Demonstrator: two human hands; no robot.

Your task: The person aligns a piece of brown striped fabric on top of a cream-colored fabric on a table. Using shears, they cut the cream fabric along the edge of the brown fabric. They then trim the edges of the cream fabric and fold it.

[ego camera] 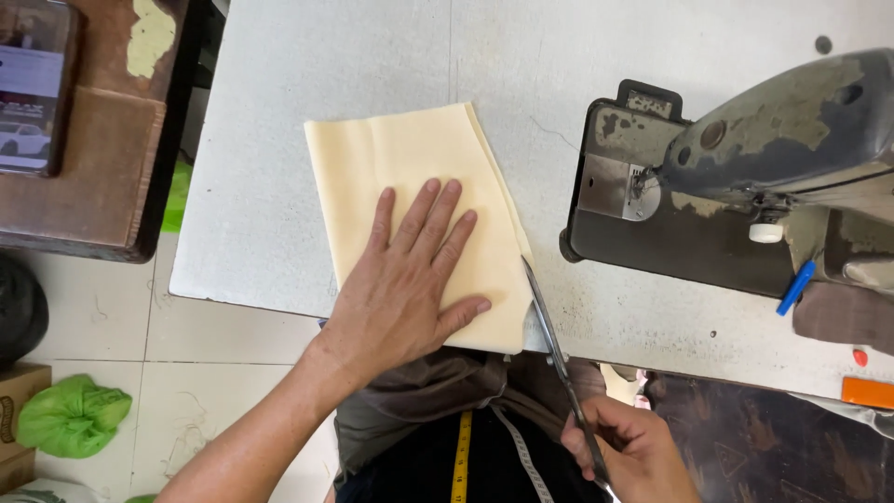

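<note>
Bare forearms, brown top (438, 391), tape measure (463, 456).

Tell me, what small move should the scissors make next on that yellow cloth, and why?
Probably close the blades and ease forward along the right edge. The left hand lies flat on the folded cream-yellow fabric, pinning it to the table, while the right hand holds the scissors, their tip meeting the cloth's near right edge. Most of that edge looks uncut.

**One head camera, looking straight down**

A single view from the person's head faces steeply down onto the sewing table (279, 140), close above it. The table's near edge, the lap and the tiled floor (214, 373) at left fill the lower frame.
</note>
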